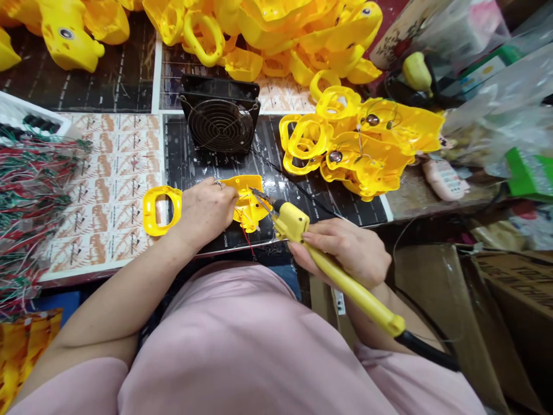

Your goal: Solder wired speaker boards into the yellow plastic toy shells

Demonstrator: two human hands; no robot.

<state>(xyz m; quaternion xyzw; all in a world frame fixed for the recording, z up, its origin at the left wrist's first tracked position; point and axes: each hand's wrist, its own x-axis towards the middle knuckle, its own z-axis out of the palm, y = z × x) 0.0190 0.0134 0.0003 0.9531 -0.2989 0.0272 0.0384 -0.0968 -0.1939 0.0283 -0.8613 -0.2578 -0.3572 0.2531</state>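
My left hand point(207, 208) rests closed on a yellow plastic shell part point(249, 203) lying on the bench, with fingers pinched at its edge and a ring on one finger. A thin red wire point(247, 237) hangs from the part. My right hand point(345, 249) grips a yellow soldering iron point(328, 265); its metal tip point(259, 197) touches the inside of the shell. A loose yellow ring-shaped handle piece point(159, 210) lies just left of my left hand.
A black fan point(220, 118) stands behind the part. Yellow shells are heaped at the right point(363, 144) and along the back point(268, 34). Bundled red and green wires point(30, 196) fill the left. Cardboard boxes point(488, 300) sit at lower right.
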